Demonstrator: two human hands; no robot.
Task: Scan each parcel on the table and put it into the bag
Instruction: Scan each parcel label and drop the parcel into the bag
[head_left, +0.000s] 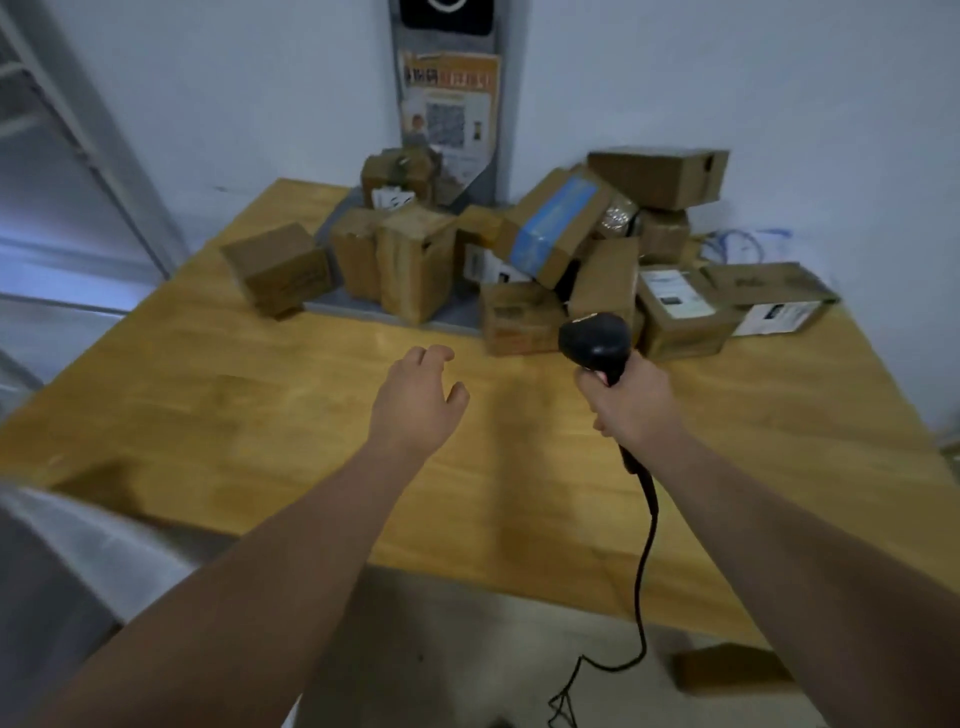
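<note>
Many blurred parcels (561, 249) hide one another; left hand (415, 400) hovers spread, right hand (634, 405) grips scanner (595, 335)

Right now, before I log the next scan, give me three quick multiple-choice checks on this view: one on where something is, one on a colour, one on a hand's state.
1. On the table, the heap of parcels sits:
A. at the near edge
B. in the middle
C. at the far side, by the wall

2. The band on the tilted parcel is:
A. blue
B. red
C. green

3. The left hand is:
A. gripping a parcel
B. open, holding nothing
C. pressed flat on the wood

Answers:
1 C: the boxes pile up against the wall, with bare wood in front of them.
2 A: a blue strip runs across its upper face.
3 B: its fingers are loosely spread with nothing in them, while the right hand grips the scanner.
</note>
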